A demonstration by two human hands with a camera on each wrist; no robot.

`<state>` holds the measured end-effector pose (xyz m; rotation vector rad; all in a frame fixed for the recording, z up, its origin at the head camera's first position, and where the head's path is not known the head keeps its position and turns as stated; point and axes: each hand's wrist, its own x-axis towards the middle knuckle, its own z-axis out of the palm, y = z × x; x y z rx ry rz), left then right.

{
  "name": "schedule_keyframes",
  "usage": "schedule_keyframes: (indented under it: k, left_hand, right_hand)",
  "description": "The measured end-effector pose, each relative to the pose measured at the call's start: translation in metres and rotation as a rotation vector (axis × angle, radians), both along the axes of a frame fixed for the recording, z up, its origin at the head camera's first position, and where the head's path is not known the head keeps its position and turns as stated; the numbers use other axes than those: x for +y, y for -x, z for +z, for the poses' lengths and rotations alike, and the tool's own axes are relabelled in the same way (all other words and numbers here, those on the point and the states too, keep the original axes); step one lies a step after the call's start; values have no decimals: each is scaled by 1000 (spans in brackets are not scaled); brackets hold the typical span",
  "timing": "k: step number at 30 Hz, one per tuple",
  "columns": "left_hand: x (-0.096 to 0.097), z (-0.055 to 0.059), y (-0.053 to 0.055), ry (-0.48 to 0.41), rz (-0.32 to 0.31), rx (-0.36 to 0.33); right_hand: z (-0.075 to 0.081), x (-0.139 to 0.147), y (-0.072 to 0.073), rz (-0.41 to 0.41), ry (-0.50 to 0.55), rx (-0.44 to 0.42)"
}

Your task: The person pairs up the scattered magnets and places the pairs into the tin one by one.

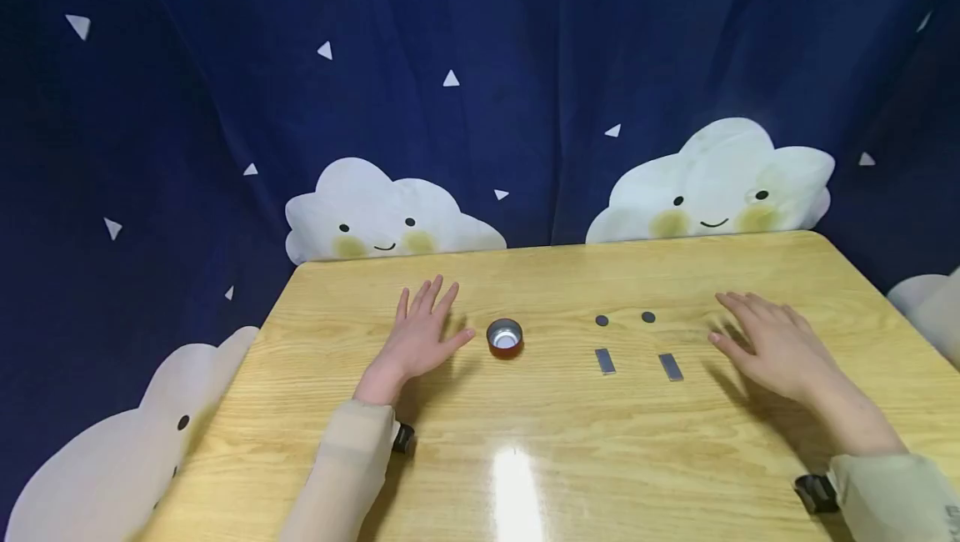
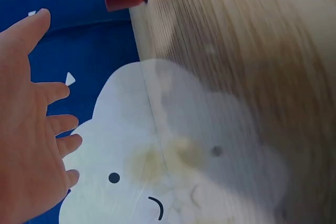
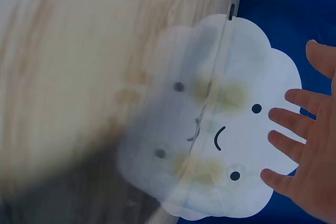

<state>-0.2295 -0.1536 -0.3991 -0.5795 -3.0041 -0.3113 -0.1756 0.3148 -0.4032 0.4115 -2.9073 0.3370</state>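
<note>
The left hand, left of centre in the head view, is open, fingers spread and thumb reaching towards the middle of the frame; it holds nothing. The right hand, at the right of the frame, is also open and empty, its fingers extended towards the centre. Both appear to hover over the table, with shadows beside them.

Just beside the left thumb tip, with a gap showing, the small red container stands upright near the middle of the frame, its open top showing a silvery inside. In the left wrist view its red wall shows at the top edge.

Between the container and the right hand lie four flat dark pieces: a left disc and a right disc, with a left rectangle and a right rectangle below them in the picture. None is touched.

The step in hand looks like a pause with no grasp made. Taking the container would call for the left thumb and fingers to close round its wall; the thin pieces, nearer the right hand, would call for a fingertip pinch at an edge.

Across the upper frame hangs a dark blue curtain.
</note>
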Motion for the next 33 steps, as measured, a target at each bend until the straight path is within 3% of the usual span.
schedule_keyframes:
  k: [4,11,17,26,33]
  left_hand:
    - [6,1,2,-17,-19,3]
    - [15,2,-1,-44,-38,1]
    - [24,3,-2,-63,-49,18]
    - [37,-2,-8,-5,-87,52]
    - [44,-4,-11,-24,-115,80]
  right_hand:
    - [3,-2,0,0,-14,-7]
    - [8,-5,-4,4,13,-113]
    - [8,-7,-4,17,32,-131]
    - [5,-13,-6,31,42,-185]
    - [8,-18,-4,51,37,-176]
